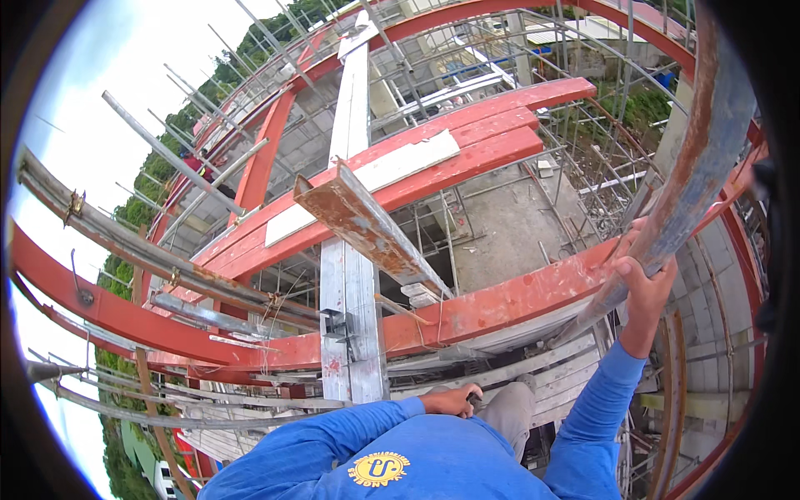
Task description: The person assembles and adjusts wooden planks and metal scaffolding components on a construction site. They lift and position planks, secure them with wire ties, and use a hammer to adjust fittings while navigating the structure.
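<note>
My right hand is wrapped around a thick grey metal pipe with rust along its side. The pipe rises steeply at the right, in front of a red steel beam. Low in the middle, close to my body, my left hand is closed with its fingers curled. A small dark thing shows at its fingertips, too small to name. Ahead of that hand lies a silver metal channel running away from me, with a small dark bracket on it.
A rusty steel channel juts up in the middle. Red planks lie across the silver channel, with a white board on top. Scaffold pipes cross at left. Through the gaps, a concrete floor shows far below.
</note>
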The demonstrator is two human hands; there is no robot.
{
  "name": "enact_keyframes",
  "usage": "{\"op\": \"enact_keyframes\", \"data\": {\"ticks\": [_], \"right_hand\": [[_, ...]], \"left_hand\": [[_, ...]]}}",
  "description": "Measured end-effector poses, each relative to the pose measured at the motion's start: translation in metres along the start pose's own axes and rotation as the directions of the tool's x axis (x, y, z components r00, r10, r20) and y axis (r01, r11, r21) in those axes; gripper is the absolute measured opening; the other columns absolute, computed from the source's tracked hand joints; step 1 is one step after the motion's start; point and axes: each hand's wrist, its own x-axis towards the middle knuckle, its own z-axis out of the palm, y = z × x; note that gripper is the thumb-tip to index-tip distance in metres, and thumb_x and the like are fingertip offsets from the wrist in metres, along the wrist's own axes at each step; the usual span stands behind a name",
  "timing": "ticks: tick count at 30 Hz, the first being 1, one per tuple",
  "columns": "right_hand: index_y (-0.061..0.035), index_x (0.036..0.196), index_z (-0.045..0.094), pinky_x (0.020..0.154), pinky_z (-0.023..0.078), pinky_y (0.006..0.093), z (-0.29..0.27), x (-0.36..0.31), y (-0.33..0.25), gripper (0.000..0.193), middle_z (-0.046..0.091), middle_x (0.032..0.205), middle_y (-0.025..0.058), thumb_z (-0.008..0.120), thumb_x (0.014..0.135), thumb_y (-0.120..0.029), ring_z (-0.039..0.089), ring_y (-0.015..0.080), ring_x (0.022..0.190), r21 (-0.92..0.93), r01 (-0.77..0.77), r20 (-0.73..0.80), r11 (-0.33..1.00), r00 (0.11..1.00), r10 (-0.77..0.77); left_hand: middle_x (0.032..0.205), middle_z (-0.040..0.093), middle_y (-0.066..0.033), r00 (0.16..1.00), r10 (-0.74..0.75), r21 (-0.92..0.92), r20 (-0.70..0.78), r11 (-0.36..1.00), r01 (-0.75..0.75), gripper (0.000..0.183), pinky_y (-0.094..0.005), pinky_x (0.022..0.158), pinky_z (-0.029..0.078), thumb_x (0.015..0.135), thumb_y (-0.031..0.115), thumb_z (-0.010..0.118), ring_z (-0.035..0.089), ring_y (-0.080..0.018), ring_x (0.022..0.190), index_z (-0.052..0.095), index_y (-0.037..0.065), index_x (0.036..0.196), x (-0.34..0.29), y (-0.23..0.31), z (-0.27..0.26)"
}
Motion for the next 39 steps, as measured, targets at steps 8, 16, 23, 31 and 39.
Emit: {"op": "enact_keyframes", "data": {"ticks": [8, 16, 23, 31, 39], "right_hand": [[0.0070, 0.139, 0.056, 0.079, 0.053, 0.0312, -0.009, 0.002, 0.021, 0.073, 0.066, 0.096, 0.0074, 0.086, 0.080, -0.025, 0.064, 0.0162, 0.082, 0.036, 0.082, 0.034, 0.996, 0.996, -0.083], [0.0076, 0.141, 0.055, 0.072, 0.050, 0.0316, -0.008, 0.010, 0.026, 0.061, 0.065, 0.095, 0.0088, 0.076, 0.092, -0.023, 0.061, 0.0160, 0.080, -0.017, 0.173, 0.026, 0.985, 0.985, -0.172], [0.0033, 0.139, 0.051, 0.099, 0.055, 0.0478, 0.047, -0.024, -0.046, 0.048, 0.062, 0.128, 0.0268, 0.063, 0.105, -0.029, 0.065, 0.0352, 0.117, -0.488, 0.619, -0.140, 0.616, 0.641, -0.755], [0.0022, 0.139, 0.058, 0.115, 0.044, 0.0456, 0.214, -0.091, 0.023, 0.063, 0.062, 0.135, 0.0175, 0.075, 0.100, -0.045, 0.058, 0.0284, 0.131, -0.031, 0.259, 0.687, 0.965, 0.707, -0.167], [0.0031, 0.141, 0.058, 0.116, 0.043, 0.0462, 0.272, -0.118, 0.125, 0.068, 0.067, 0.133, 0.0199, 0.048, 0.111, -0.058, 0.061, 0.0302, 0.130, 0.008, -0.309, 0.890, 0.951, 0.436, 0.134]], "left_hand": [[0.137, 0.064, -0.0311, 0.761, 0.561, 0.398, -0.326, 0.811, -0.428, 0.090, -0.0444, 0.100, 0.052, 0.096, 0.018, 0.067, 0.069, -0.0365, 0.114, 0.016, 0.003, 0.169, 0.047, -0.060, 0.023], [0.135, 0.066, -0.0297, 0.849, 0.316, -0.033, -0.423, 0.932, -0.362, 0.103, -0.0405, 0.096, 0.052, 0.092, 0.012, 0.066, 0.070, -0.0348, 0.112, 0.002, 0.007, 0.173, 0.016, -0.011, 0.033], [0.108, 0.072, -0.0186, 0.648, -0.151, -0.523, -0.746, 0.735, -0.431, 0.100, -0.0404, 0.063, 0.056, 0.089, 0.011, 0.072, 0.073, -0.0220, 0.073, 0.016, 0.003, 0.171, 0.006, -0.029, 0.013], [0.095, 0.074, -0.0132, 0.570, -0.331, -0.633, -0.752, 0.603, -0.485, 0.023, -0.0339, 0.074, 0.055, 0.108, 0.017, 0.058, 0.069, -0.0172, 0.079, 0.064, -0.003, 0.115, 0.051, -0.152, 0.035], [0.095, 0.075, -0.0128, 0.469, -0.405, -0.615, -0.785, 0.605, -0.507, 0.034, -0.0394, 0.078, 0.055, 0.106, 0.031, 0.063, 0.071, -0.0253, 0.085, 0.071, -0.001, 0.112, 0.061, -0.155, 0.075]]}}
